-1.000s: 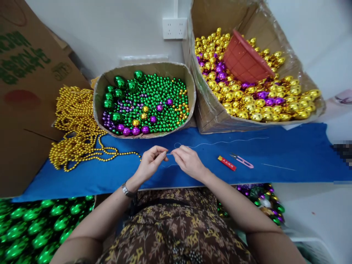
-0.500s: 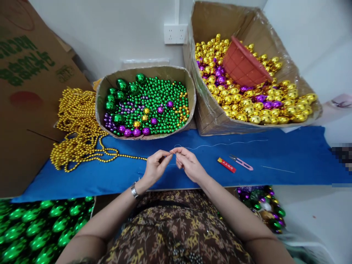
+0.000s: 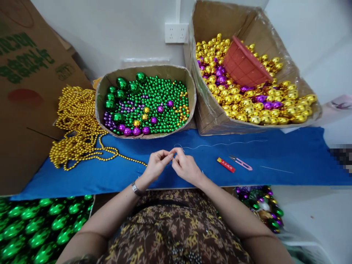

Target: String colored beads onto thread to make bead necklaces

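Observation:
My left hand point(image 3: 157, 165), with a watch on its wrist, is closed in a pinch on fine thread. My right hand point(image 3: 188, 168) meets it fingertip to fingertip and also pinches the thread; exactly how the thread runs between them is too small to make out. A thin white thread point(image 3: 220, 144) trails from the fingers to the right across the blue cloth point(image 3: 275, 156). From the left, a strand of gold beads point(image 3: 131, 158) runs up to my left hand, where its end is hidden.
A pile of gold bead strands point(image 3: 78, 124) lies left, beside a large carton point(image 3: 22, 146). Behind stand a box of green beads point(image 3: 162, 134) and a box of gold beads point(image 3: 203, 117) holding a red basket point(image 3: 244, 62). Pink thread snips point(image 3: 242, 163), a red packet point(image 3: 226, 165) and a needle point(image 3: 277, 169) lie right.
My right hand has turned, its fingers curling inward and its thumb coming up beside the left fingertips. The left hand stays nearly in place, still pinching.

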A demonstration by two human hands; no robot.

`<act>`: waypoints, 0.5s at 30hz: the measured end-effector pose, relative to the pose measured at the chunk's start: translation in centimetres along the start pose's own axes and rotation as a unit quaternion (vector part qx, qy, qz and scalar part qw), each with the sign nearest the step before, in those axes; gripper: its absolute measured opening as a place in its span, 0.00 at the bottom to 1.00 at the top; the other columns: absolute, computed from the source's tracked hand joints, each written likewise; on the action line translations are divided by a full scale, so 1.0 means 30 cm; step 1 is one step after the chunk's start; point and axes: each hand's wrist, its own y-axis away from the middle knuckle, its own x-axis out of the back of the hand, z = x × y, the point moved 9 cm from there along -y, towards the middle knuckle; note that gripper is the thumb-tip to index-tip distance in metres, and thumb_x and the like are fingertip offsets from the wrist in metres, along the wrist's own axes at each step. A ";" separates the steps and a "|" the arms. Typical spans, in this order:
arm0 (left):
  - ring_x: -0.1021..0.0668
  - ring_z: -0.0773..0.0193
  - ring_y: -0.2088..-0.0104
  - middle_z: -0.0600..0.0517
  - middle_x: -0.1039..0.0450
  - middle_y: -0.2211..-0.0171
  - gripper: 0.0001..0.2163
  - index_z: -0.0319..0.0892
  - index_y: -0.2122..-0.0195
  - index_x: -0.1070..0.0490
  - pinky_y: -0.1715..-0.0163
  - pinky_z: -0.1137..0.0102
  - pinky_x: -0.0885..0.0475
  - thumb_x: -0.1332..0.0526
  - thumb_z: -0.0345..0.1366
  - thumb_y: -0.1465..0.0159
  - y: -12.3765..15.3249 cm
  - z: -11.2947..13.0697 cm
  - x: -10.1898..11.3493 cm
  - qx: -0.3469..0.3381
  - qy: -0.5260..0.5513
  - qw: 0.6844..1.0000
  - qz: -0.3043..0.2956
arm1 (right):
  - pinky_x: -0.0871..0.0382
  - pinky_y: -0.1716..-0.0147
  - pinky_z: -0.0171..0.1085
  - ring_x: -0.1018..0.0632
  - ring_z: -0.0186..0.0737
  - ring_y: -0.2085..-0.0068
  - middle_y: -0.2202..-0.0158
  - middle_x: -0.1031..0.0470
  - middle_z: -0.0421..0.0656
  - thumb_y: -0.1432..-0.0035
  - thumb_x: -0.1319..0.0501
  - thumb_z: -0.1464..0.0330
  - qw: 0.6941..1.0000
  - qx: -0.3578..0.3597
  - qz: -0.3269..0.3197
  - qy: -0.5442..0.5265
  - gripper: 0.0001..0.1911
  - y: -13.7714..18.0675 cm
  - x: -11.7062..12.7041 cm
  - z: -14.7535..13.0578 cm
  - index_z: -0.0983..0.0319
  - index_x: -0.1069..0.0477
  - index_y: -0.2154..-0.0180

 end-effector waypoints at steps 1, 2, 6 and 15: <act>0.34 0.73 0.78 0.54 0.29 0.78 0.17 0.36 0.72 0.25 0.78 0.76 0.41 0.31 0.47 0.47 0.001 0.006 0.003 0.000 -0.005 1.000 -0.001 | 0.35 0.72 0.32 0.23 0.37 0.75 0.76 0.25 0.36 0.37 0.49 0.71 1.000 -0.003 0.005 -0.015 0.13 0.004 0.010 0.006 0.62 0.39 0.51; 0.34 0.72 0.78 0.53 0.28 0.78 0.17 0.36 0.72 0.26 0.78 0.75 0.41 0.31 0.47 0.47 0.002 0.010 0.007 0.003 -0.004 1.000 -0.002 | 0.35 0.72 0.32 0.23 0.36 0.74 0.76 0.25 0.36 0.37 0.48 0.70 1.000 0.000 0.013 -0.020 0.12 0.008 0.022 0.009 0.62 0.39 0.50; 0.34 0.72 0.78 0.49 0.24 0.74 0.17 0.36 0.71 0.25 0.78 0.74 0.40 0.32 0.49 0.47 0.004 0.025 0.016 0.019 0.004 1.000 -0.015 | 0.33 0.64 0.33 0.22 0.37 0.65 0.66 0.22 0.42 0.32 0.50 0.67 0.995 0.073 0.036 0.052 0.09 0.024 0.066 -0.005 0.60 0.32 0.57; 0.35 0.73 0.79 0.50 0.26 0.74 0.17 0.37 0.72 0.28 0.79 0.75 0.43 0.33 0.48 0.44 0.024 0.013 -0.058 0.056 -0.020 0.985 -0.161 | 0.32 0.60 0.35 0.25 0.38 0.61 0.63 0.25 0.45 0.32 0.48 0.67 0.977 0.147 0.051 0.148 0.12 -0.006 0.076 -0.034 0.59 0.26 0.59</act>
